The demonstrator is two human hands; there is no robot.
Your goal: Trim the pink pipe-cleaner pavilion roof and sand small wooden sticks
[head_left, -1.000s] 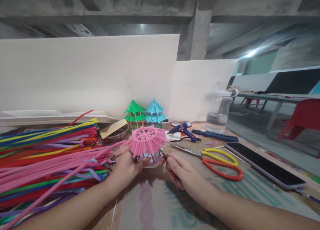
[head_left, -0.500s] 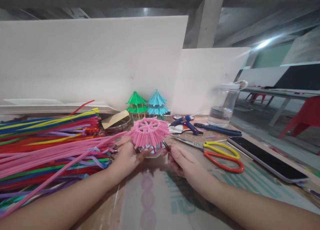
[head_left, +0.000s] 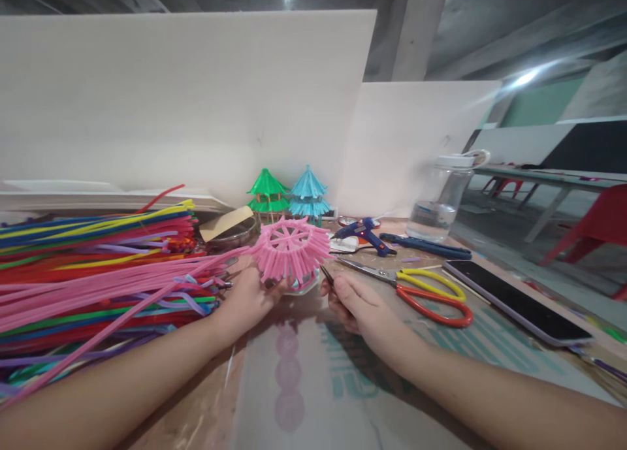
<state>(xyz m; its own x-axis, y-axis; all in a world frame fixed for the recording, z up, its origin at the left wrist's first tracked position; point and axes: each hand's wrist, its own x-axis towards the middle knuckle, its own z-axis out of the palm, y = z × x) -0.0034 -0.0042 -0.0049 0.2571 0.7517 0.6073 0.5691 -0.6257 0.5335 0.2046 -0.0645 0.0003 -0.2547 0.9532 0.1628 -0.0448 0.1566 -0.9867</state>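
A small pavilion model with a pink pipe-cleaner roof (head_left: 292,247) rests on a pale base in front of me. My left hand (head_left: 252,296) grips it low on its left side; the roof partly hides those fingertips. In my right hand (head_left: 353,303) is a pair of dark, slim tweezers (head_left: 327,275), pinched between thumb and fingers. Their tips point up and left, close to the right edge of the pink roof. Whether they touch it I cannot tell. Behind the model stand a green pavilion (head_left: 267,192) and a blue pavilion (head_left: 308,192).
Bundles of coloured pipe cleaners (head_left: 98,273) cover the left side. To the right lie scissors (head_left: 411,290), a blue glue gun (head_left: 365,233), dark blue pliers (head_left: 431,246) and a phone (head_left: 519,301). A water bottle (head_left: 435,198) stands behind them, near white boards (head_left: 196,110).
My right hand and the tweezers have drawn slightly away from the pink model's underside. My left hand keeps its hold. The whole view has shifted a little.
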